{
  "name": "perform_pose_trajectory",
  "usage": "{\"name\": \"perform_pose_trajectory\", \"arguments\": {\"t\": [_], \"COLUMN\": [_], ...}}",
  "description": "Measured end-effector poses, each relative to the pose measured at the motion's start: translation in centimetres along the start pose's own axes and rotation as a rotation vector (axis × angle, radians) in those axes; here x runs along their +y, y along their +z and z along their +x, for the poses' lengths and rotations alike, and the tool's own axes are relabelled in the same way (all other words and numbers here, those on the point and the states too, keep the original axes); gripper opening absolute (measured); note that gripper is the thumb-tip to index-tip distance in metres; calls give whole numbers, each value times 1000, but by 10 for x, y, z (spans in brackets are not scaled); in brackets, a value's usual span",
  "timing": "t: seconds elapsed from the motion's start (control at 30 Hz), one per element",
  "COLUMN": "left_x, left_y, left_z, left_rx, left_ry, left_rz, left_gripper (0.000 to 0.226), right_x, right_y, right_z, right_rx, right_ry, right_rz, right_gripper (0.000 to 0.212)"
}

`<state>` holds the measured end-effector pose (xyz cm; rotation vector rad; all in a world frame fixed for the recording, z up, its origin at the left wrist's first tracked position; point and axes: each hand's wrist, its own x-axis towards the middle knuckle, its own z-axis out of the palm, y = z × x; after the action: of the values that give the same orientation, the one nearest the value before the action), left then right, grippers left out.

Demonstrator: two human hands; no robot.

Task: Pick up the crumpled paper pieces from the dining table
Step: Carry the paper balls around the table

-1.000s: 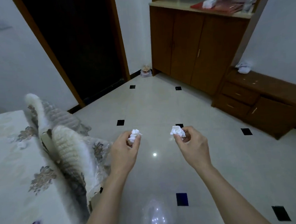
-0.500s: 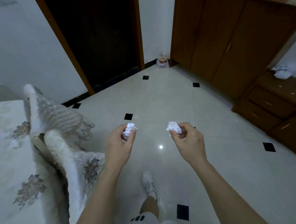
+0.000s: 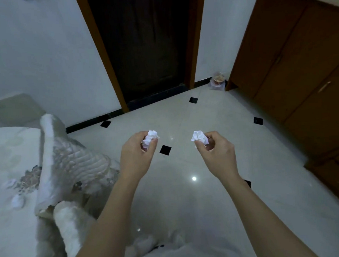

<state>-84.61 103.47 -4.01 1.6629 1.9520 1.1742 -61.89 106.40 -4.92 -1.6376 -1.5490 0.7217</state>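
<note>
Both of my hands are held out over the tiled floor, well away from the table. My left hand (image 3: 137,156) pinches a white crumpled paper piece (image 3: 149,138) between thumb and fingers. My right hand (image 3: 218,155) grips a second white crumpled paper piece (image 3: 198,136) the same way. The dining table (image 3: 5,158), under a pale floral cloth, lies at the left edge. Two small white lumps (image 3: 17,201) rest on that cloth; they are too blurred to name for sure.
Chairs with padded white covers (image 3: 67,166) stand against the table. A dark doorway (image 3: 145,46) is straight ahead. Brown wooden cabinets (image 3: 291,65) line the right wall, with a small plastic container (image 3: 218,81) on the floor beside them. Glossy floor tiles stretch ahead.
The view has swung left toward the doorway and tilted down. Both hands keep their paper pieces, held at about the same spacing.
</note>
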Motion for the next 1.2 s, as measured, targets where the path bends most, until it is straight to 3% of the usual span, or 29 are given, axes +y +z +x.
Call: {"name": "perform_pose_trajectory", "arguments": {"t": [0.4,0.83,1.2], "left_x": [-58,-88,-142], "left_y": [9,33,-11], "left_z": [148,368,419], "left_rx": [134,288,527], "left_ry": [-143,-324,-510], "left_rz": [29,138,174], "left_gripper": [6,18,12], "right_x": [-26,-78,-151], "right_y": [96,176,300], "right_z": [174,430,511], "right_rx": [-167,-334,-590], "right_ry": [-123,-210,-365], "right_rz": [0,30,52], "right_gripper": [16,23,18]}}
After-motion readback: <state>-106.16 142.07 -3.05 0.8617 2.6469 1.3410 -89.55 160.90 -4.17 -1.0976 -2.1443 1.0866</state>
